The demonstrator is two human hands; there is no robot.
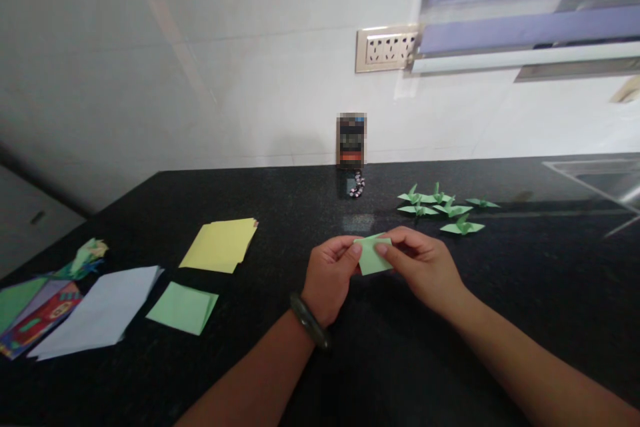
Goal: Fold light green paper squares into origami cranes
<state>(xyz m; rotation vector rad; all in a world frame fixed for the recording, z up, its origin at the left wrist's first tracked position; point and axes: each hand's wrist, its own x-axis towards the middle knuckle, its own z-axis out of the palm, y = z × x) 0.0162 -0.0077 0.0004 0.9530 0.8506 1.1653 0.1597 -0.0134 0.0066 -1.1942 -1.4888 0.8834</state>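
Between my two hands is a small folded piece of light green paper (375,259), held up a little above the dark counter. My left hand (331,273) pinches its left edge with thumb and fingers; a dark bangle circles that wrist. On the paper's right side, my right hand (425,265) grips it, thumb in front and fingers behind. The fingers behind the sheet are partly hidden. Several folded green paper cranes (463,225) sit beyond my right hand. A stack of green paper squares (183,307) lies to the left.
Yellow paper (220,245), white paper (103,307) and a colourful packet (43,320) lie on the black counter (280,373) at left, near crumpled paper (87,257). A phone (351,140) with a beaded strap (357,185) leans on the wall. A sink edge (590,193) shows at right.
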